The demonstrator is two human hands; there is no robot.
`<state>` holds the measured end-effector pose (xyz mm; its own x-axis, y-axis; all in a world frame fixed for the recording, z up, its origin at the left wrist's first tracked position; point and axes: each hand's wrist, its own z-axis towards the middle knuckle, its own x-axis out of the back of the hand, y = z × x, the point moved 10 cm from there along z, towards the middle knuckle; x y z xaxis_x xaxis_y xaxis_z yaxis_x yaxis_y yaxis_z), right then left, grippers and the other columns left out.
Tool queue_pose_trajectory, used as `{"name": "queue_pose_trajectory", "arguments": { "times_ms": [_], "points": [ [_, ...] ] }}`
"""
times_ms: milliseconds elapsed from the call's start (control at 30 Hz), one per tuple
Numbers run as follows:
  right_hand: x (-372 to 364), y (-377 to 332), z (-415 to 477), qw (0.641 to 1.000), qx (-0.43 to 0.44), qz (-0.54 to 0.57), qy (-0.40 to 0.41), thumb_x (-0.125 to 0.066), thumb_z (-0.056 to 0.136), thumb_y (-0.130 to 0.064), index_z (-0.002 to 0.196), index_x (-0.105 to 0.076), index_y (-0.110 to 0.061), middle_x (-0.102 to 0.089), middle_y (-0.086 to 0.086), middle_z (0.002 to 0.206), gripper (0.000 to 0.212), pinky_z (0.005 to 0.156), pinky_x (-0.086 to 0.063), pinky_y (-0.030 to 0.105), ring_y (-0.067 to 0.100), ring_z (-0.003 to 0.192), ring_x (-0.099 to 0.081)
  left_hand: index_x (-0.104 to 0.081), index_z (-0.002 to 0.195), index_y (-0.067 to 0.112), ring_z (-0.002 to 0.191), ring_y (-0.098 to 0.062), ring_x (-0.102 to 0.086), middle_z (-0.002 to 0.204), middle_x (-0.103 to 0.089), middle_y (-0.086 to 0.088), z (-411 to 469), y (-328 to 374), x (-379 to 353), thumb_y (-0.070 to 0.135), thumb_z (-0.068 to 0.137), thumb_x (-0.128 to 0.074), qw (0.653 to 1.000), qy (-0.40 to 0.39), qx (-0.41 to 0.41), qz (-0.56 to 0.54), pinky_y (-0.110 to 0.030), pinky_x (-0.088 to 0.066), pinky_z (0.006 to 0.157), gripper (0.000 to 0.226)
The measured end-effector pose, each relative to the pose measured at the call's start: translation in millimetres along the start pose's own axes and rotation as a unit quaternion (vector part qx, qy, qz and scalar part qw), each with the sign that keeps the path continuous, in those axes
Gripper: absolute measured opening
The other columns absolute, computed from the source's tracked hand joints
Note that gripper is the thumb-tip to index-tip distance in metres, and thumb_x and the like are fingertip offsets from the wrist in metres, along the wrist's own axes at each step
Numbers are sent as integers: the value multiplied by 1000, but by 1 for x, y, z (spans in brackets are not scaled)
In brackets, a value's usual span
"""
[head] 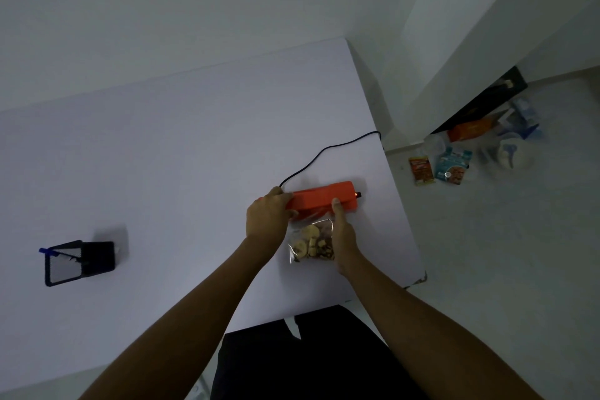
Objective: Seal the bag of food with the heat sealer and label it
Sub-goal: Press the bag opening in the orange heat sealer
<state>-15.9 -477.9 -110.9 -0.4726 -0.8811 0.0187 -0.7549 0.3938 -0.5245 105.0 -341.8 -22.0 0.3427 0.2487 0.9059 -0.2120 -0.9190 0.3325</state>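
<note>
My left hand [268,216] presses on the left end of the orange sealer [324,200] near the right edge of the tabletop [162,156]. My right hand [342,237] grasps the clear bag [311,242] of food; its top seems to lie under the sealer bar. Fingers [337,204] of the right hand touch the sealer.
</note>
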Motion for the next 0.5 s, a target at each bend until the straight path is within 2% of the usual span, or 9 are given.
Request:
{"name": "queue_pose_trajectory", "arguments": {
  "times_ms": [100,233,367,500],
  "points": [
    [0,0,0,1000,3,2,-11,-48,83,-76,90,-70,-17,-77,15,88,63,89,-58,46,32,89,-74,-69,103,20,74,-25,-64,95,-63,1,0,1,1,29,83,-68,1000,-1,-1,-3,-27,-42,59,22],
    [2,-3,-3,1000,9,8,-8,-48,87,-71,82,-65,-22,-74,9,82,52,90,-55,44,30,88,-72,-69,103,20,74,-25,-64,95,-63,1,-1,1,1,30,84,-68,1000,1,-1,1,-27,-41,58,22],
    [3,-2,1,1000,14,18,-9,-45,91,-66,77,-62,-25,-69,3,79,47,83,-53,37,21,81,-67,-69,103,20,75,-26,-64,96,-63,1,-1,2,1,30,83,-68,1000,4,-8,7,-27,-42,59,23],
    [2,0,6,1000,5,16,-11,-47,87,-71,86,-65,-21,-73,10,91,53,96,-53,44,28,95,-69,-69,104,21,75,-25,-65,96,-63,1,1,2,0,31,84,-67,1000,0,-10,10,-28,-43,60,23]
  ]
}}
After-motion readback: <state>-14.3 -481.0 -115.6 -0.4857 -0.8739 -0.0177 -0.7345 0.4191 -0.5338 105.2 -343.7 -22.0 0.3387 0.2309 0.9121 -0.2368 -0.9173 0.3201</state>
